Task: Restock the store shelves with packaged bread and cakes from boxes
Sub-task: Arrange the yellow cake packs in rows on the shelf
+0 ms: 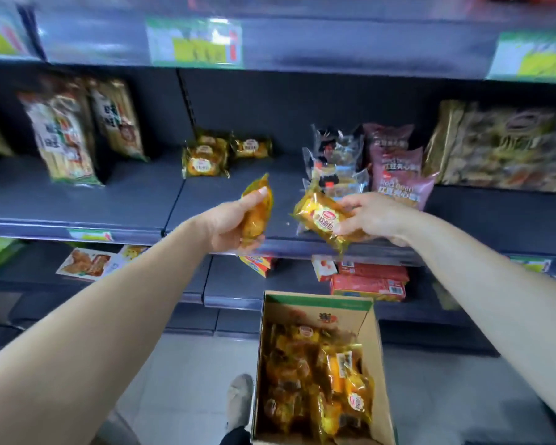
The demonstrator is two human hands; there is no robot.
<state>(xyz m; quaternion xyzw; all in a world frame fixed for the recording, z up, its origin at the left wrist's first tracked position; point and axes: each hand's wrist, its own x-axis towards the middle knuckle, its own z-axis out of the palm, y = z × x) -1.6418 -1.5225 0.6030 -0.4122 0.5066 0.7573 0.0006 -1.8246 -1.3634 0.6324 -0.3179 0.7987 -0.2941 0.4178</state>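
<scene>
At the far left of the dark shelf (pixel 77 203) stand tall striped snack packets (pixel 65 136); further along, three yellow bread packets (pixel 204 159) sit near the back. The left hand (pixel 235 220) holds one yellow-wrapped bun (pixel 257 216) edge-on above the shelf's front lip, fingers curled round it and thumb pressed on top. Below, on the floor, an open cardboard box (pixel 376 332) holds more of the same yellow packets (pixel 318 380) (a shoe (pixel 239 396) shows just beside it). The right hand (pixel 373 216) pinches a second bun packet (pixel 325 220), label up, over the shelf edge; behind it stand clear-wrapped cakes (pixel 334 162), then pink red-bean packets (pixel 398 175), then large gold bags (pixel 501 146).
</scene>
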